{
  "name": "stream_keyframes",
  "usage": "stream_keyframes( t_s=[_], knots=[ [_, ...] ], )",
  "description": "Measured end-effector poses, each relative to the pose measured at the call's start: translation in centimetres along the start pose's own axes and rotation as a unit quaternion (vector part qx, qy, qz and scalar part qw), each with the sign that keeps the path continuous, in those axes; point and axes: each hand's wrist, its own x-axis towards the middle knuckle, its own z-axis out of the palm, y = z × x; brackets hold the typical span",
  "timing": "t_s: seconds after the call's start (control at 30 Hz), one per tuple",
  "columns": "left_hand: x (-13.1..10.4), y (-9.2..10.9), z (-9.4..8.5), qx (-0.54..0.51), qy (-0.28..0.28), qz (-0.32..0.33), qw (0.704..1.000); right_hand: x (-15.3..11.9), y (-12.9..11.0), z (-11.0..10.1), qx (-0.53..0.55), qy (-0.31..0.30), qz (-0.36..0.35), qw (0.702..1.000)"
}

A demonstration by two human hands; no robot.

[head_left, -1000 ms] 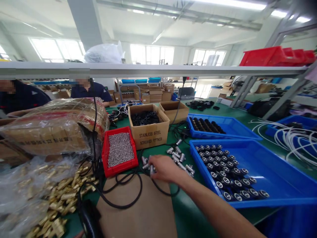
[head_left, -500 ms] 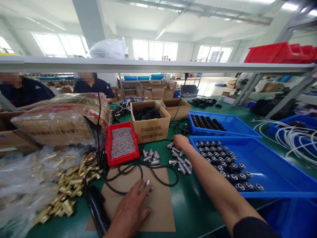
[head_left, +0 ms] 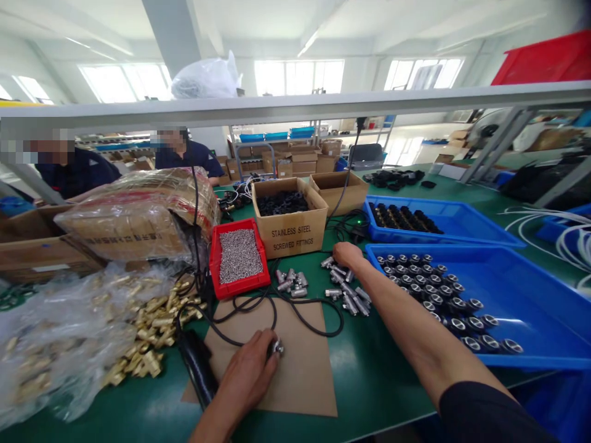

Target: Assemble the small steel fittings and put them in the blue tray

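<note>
My left hand (head_left: pixel 252 372) is closed round a small silver metal fitting (head_left: pixel 277 347), just above the cardboard sheet (head_left: pixel 305 375). The end of the fitting sticks out past my thumb and fingertips. My right hand (head_left: pixel 349 255) reaches forward to the far end of a pile of silver metal fittings (head_left: pixel 348 289). Its fingers are curled down, and whatever they grip is hidden behind the hand. A second small group of silver fittings (head_left: pixel 292 283) lies to the left, in front of the box marked stainless steel screwed fittings (head_left: pixel 295 237).
A black corded tool (head_left: pixel 196 366) lies left of the sheet, its cable looping across. Brass fittings (head_left: pixel 148 344) and plastic bags are farther left. A red tray (head_left: pixel 265 271) holds small metal pieces. Blue trays (head_left: pixel 545 307) with black parts stand right. A shelf (head_left: pixel 295 107) crosses above; two people sit opposite.
My left hand has closed its fingers round the silver fitting on the sheet. My right hand stays at the pile, its fingers curled. The whole view has shifted slightly.
</note>
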Motion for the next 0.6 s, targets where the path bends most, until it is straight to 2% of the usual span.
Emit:
stream_keyframes(
  t_s=[0.2,0.27,0.37,0.5,0.6],
  knots=[
    [-0.6,-0.4,-0.6,0.018,-0.011,0.008,1.0,-0.3,0.0,-0.1,0.026,-0.003,0.0,1.0],
    [-0.8,-0.5,-0.6,0.023,-0.011,-0.001,1.0,-0.9,-0.3,-0.2,0.042,0.02,0.003,0.999],
    [-1.0,-0.8,-0.5,0.018,0.005,-0.025,1.0,-2.4,-0.8,-1.0,0.079,0.087,0.005,0.993],
    [-1.1,-1.0,-0.2,-0.012,0.02,-0.033,0.999,-6.1,-2.8,-2.8,0.144,0.19,-0.036,0.97],
    [-1.1,-1.2,-0.1,-0.026,0.025,-0.028,0.999,-11.0,-6.3,-2.3,0.197,0.224,-0.146,0.943]
  ],
)
